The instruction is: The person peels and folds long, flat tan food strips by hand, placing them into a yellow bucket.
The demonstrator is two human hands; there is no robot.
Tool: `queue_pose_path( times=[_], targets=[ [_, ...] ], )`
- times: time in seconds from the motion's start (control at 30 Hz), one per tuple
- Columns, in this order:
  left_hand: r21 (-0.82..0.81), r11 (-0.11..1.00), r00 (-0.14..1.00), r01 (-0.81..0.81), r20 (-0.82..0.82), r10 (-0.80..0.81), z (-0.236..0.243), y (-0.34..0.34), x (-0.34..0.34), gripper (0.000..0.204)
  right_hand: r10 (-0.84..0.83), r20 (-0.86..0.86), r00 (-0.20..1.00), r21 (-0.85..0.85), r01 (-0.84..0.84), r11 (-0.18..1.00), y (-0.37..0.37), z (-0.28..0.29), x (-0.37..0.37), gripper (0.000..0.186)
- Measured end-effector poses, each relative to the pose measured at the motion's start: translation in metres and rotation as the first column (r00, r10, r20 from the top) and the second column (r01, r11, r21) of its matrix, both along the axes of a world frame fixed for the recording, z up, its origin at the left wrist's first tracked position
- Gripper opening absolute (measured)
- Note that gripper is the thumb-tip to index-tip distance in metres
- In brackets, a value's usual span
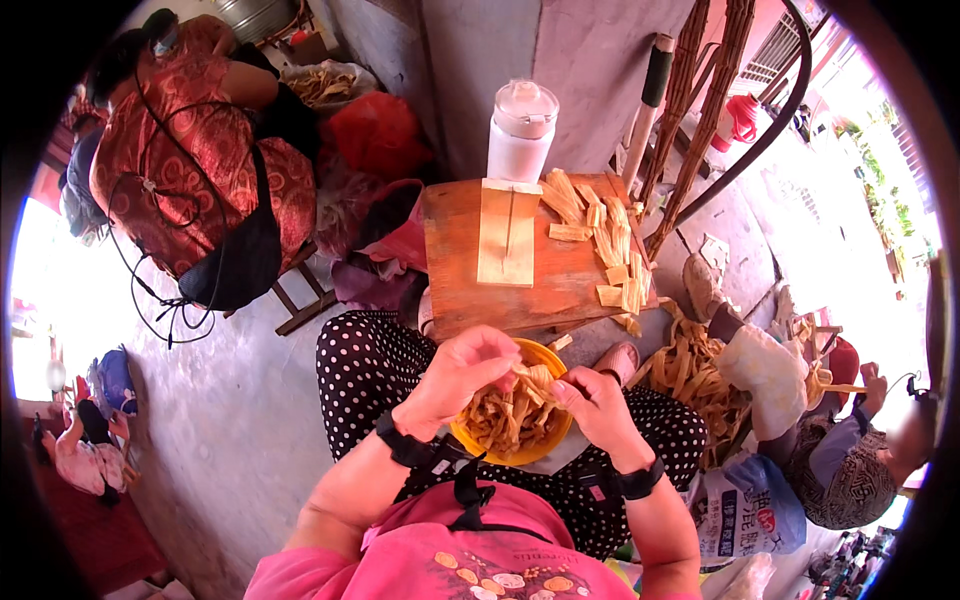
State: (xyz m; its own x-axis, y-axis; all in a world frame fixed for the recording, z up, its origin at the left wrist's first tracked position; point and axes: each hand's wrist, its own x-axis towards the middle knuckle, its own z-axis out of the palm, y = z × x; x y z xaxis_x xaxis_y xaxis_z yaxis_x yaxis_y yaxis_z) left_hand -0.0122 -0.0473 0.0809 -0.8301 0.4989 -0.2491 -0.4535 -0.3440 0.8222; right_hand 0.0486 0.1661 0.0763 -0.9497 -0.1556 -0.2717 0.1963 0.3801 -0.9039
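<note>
A yellow bowl full of pale tan strips rests on my lap, between my knees in black dotted trousers. My left hand curls over the bowl's near-left rim, fingers pinched on a strip. My right hand sits at the bowl's right side, thumb and fingers closed on the same bunch of strips. Just beyond stands a low wooden table with a pale wooden block and several cut strip pieces along its right side.
A white lidded bottle stands behind the table. A person in a red patterned top sits at upper left. Another person crouches at right beside a heap of strips. Canes lean against the wall.
</note>
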Motion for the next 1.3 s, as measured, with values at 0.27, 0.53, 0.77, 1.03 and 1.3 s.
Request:
queue_pose_path(
  times=[0.27, 0.53, 0.77, 1.03, 1.3],
  targets=[
    [-0.506, 0.784, 0.836, 0.359, -0.199, -0.511, 0.014, -0.016, -0.014, 0.025, 0.113, -0.380, 0.918, 0.235, -0.023, 0.972, -0.013, 0.034, -0.005, 0.018],
    [-0.593, 0.759, 0.525, 0.267, -0.571, -0.631, 0.032, -0.011, -0.019, 0.043, 0.253, -0.289, 0.923, 0.286, -0.169, 0.943, -0.012, 0.039, -0.008, 0.013],
    [-0.647, 0.704, 0.425, 0.294, -0.571, -0.702, 0.044, -0.004, -0.039, 0.025, 0.230, -0.368, 0.901, 0.238, -0.148, 0.960, -0.018, 0.044, -0.009, 0.011],
    [-0.201, 0.824, 0.800, 0.530, -0.202, -0.565, 0.000, -0.014, -0.034, 0.018, 0.180, -0.293, 0.939, 0.229, -0.114, 0.967, -0.011, 0.039, -0.001, 0.015],
    [-0.077, 0.899, 0.867, 0.431, -0.241, -0.436, 0.007, -0.012, -0.026, 0.023, 0.052, -0.225, 0.973, 0.020, -0.048, 0.999, -0.026, 0.038, -0.016, 0.013]
  ],
)
